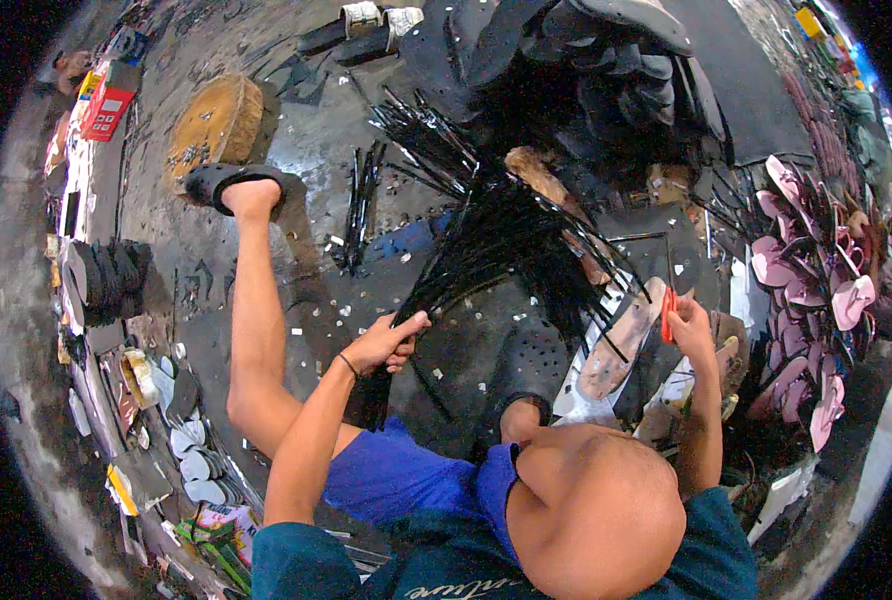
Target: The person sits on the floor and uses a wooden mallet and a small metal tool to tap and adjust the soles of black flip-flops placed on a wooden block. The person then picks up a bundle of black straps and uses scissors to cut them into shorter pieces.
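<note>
My left hand [381,343] is closed round the narrow end of a bundle of glossy black strips [481,225]. The strips fan out away from me across the floor, and their far ends cross other loose strips. On the right, my right hand [690,328] is closed on a red-orange handled tool [668,316], held upright. A thin dark length rises above the handle; I cannot tell whether it is a blade or a strip. Beside that hand lies a worn, light brown sole-shaped board [622,338].
A heap of black soles [606,70] stands at the far side. Pink sandals [816,280] are piled at the right. At the far left are a round wooden block [221,120] and a red box [109,108]. More soles [206,465] lie near left. Small scraps litter the floor.
</note>
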The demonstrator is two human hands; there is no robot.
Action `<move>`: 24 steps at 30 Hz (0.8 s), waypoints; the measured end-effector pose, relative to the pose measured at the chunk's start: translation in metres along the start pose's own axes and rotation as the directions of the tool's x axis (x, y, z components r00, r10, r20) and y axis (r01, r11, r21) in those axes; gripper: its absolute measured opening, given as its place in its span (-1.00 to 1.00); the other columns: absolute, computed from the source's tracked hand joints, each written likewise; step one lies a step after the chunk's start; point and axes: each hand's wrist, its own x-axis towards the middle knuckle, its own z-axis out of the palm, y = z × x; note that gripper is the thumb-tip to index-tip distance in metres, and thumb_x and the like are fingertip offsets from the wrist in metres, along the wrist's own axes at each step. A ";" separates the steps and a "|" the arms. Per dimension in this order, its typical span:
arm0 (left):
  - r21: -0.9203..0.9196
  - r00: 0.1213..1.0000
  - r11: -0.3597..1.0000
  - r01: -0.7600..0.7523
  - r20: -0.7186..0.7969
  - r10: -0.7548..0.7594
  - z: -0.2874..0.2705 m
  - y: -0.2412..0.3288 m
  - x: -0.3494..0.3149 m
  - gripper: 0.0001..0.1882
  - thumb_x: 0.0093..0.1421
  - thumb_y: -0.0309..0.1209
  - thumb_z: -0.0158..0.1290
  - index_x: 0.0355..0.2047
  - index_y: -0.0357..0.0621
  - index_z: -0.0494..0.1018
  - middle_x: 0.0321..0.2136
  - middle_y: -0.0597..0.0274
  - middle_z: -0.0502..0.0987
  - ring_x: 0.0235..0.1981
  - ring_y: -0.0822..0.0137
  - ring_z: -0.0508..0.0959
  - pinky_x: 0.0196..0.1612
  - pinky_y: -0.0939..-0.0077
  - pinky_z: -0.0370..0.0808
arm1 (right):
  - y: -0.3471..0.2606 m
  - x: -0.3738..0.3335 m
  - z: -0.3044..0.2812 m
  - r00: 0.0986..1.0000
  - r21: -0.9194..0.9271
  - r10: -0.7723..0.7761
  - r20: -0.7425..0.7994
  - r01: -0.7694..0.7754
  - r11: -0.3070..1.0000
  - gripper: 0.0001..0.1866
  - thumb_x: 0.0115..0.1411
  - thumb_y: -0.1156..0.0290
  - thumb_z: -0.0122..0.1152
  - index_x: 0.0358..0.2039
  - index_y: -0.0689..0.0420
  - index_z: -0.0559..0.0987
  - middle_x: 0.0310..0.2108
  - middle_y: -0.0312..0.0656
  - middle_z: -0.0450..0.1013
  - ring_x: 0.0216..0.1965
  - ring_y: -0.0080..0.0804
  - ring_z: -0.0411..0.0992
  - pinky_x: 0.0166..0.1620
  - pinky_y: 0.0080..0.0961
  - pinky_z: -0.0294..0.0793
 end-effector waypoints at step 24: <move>0.117 0.993 0.986 -0.121 0.029 0.118 -0.029 0.022 -0.039 -0.62 0.37 -0.05 -0.08 0.01 -0.02 0.33 -0.61 0.36 0.35 -0.80 0.60 0.20 -0.76 0.67 0.16 | -0.215 -0.059 0.241 0.428 0.040 -0.166 0.888 0.288 0.957 -0.28 0.26 -0.35 -0.21 -0.20 0.17 0.46 -0.34 -0.04 0.47 -0.28 -0.16 0.45 -0.18 -0.27 0.43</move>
